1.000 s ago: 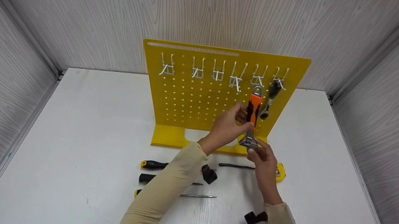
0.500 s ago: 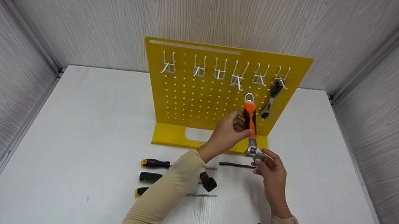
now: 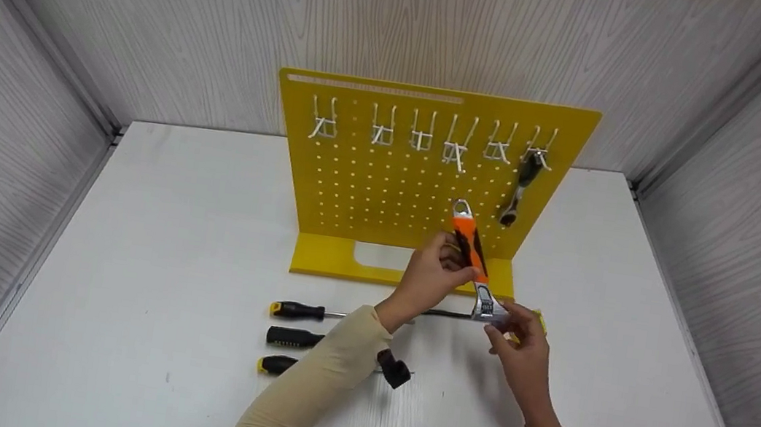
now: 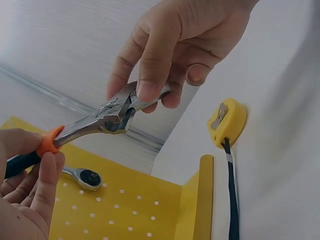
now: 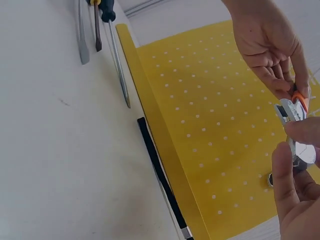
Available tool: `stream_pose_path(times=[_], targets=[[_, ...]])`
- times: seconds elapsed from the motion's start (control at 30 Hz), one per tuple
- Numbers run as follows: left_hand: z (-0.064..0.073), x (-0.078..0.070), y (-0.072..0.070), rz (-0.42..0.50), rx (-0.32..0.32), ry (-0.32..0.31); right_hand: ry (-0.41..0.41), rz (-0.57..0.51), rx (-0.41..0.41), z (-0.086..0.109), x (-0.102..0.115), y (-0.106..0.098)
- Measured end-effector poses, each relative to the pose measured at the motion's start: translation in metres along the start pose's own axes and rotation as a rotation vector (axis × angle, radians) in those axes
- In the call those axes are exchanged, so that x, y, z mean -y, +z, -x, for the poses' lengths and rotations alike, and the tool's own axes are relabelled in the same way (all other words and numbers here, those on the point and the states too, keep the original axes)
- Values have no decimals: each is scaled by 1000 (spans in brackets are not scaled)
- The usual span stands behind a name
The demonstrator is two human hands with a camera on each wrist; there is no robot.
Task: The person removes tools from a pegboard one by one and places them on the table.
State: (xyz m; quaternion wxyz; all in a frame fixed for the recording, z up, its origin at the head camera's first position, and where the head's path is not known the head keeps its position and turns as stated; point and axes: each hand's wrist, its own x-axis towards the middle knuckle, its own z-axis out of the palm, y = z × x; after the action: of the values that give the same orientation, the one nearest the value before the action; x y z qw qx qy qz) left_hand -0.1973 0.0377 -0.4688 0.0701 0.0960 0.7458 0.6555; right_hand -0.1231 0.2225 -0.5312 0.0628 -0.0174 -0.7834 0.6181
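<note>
An adjustable wrench [image 3: 468,243] with an orange and black handle is held in front of the yellow pegboard [image 3: 381,206], tilted with its ring end up and to the left. My left hand [image 3: 427,278] pinches the handle between thumb and fingers. At the metal head, my right hand [image 3: 524,354] holds the jaw end; in the left wrist view its thumb and fingers [image 4: 150,75] grip that end from both sides. Behind the wrench, a ratchet wrench [image 3: 519,191] with a black handle hangs from the rightmost hook.
White hooks [image 3: 421,139] line the pegboard's upper part. Three screwdrivers [image 3: 298,311] lie on the white table [image 3: 162,251] left of centre, partly behind the left sleeve. A yellow tape measure [image 4: 227,122] with a black strap [image 4: 231,195] lies near the board's base.
Both hands have lowered the wrench toward the person, away from the hooks. It has gone from nearly upright to tilted, its head swinging right with the right hand.
</note>
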Motion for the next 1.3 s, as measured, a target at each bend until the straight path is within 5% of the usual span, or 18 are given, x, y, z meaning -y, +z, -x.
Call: stream_pose_path(times=[0.33,0.5,0.93,1.1,1.3], targets=[[11,11,-2,13,55,-25,-39,77,-21,17,-18,-8],[12,16,-9,80,59,-57,-32,14,-16,20,-23,-15],[20,32,-23,137,109,-117,133,-28,-13,20,-23,-37],[23,39,-23,80,116,-137,174,-89,-21,16,-27,-44],[27,50,-21,33,205,-170,262,-93,-11,14,-36,-56]])
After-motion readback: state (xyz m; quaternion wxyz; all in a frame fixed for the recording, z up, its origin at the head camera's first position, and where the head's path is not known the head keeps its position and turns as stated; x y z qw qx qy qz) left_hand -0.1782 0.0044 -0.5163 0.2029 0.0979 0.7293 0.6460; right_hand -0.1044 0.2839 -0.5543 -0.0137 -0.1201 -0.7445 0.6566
